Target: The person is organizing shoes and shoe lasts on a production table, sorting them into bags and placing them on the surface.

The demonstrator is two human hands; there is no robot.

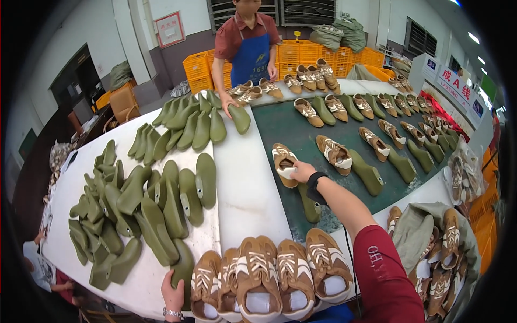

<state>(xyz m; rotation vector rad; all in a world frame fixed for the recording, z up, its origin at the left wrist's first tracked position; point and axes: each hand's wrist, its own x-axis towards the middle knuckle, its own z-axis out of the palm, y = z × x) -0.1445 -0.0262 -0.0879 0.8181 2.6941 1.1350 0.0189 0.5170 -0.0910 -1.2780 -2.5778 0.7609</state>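
Note:
My left hand [172, 295], with a watch at its wrist, grips a green shoe last [184, 261] at the table's near edge. Reaching forward, my right hand [303, 172] pinches the heel of a brown-and-white sneaker [282, 155] on the green belt [280, 121]. Just below that sneaker, a green last [309, 205] lies on the belt. Between my arms stands a row of several brown sneakers [258, 277], heels toward me. A heap of green lasts [134, 188] covers the left part of the white table [237, 215].
Across the table a person in a blue apron [252, 62] touches another last [239, 119]. Sneakers and lasts alternate in rows along the belt. Orange crates [198, 67] stand behind. A grey-green sack [412, 229] of sneakers sits at right, beside a clear plastic bag [466, 172] of shoes.

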